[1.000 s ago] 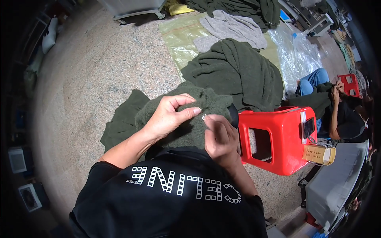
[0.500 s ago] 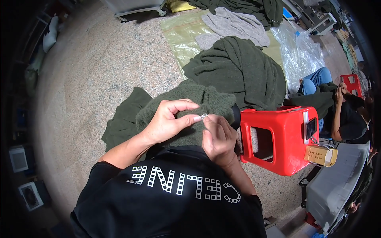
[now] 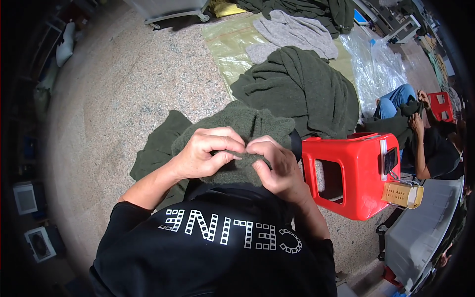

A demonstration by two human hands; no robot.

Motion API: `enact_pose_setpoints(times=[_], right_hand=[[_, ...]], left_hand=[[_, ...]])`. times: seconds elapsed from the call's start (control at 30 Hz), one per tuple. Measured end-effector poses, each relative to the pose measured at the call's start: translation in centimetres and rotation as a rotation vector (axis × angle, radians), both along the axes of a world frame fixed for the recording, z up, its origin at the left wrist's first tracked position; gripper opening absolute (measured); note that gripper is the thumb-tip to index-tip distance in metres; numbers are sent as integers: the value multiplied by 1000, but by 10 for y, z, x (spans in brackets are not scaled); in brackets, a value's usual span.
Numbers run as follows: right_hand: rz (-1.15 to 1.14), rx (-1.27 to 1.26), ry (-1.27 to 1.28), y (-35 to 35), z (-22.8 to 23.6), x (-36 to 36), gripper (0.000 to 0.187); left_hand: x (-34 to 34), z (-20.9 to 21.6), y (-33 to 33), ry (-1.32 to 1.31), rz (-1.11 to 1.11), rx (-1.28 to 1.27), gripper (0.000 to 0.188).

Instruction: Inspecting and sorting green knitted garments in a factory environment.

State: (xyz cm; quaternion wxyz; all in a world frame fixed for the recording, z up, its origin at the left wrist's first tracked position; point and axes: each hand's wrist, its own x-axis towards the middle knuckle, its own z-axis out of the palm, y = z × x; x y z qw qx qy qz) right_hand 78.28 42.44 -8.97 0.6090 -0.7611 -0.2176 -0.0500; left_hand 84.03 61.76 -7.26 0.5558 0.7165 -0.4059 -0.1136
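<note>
A dark green knit garment (image 3: pixel 213 123) lies bunched across my lap. Just above it, the fingertips of my left hand (image 3: pixel 208 152) and my right hand (image 3: pixel 279 168) meet. My left fingers are bent toward the thumb in a loose pinch. Curled inward, the right index finger touches the left fingertips, while its thumb stands a little apart and lower. Whatever lies between the fingertips is too small and too covered to make out.
At my right stands a red plastic stool (image 3: pixel 366 178) with a phone (image 3: pixel 390 161) and a small tan box (image 3: pixel 403 194) at its side. A heap of dark green fabric (image 3: pixel 307 94) lies ahead. Farther right, a seated person (image 3: pixel 430 143) handles dark cloth beside a grey bin (image 3: pixel 420 232).
The small silvery thing pinched between my fingers is no longer visible. My right hand has turned, with its fingers curling over toward the left fingertips and its thumb coming apart.
</note>
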Motion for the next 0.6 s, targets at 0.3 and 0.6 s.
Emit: enact_pose_setpoints(times=[0.3,0.6], right_hand=[[-296,-219,-438,17,-11,-5,26],[-440,-168,-441,22,-9,-9,28]], left_hand=[[-14,-18,-15,-199,284,-70,19],[-26,-20,-28,-353,336,-165,18]])
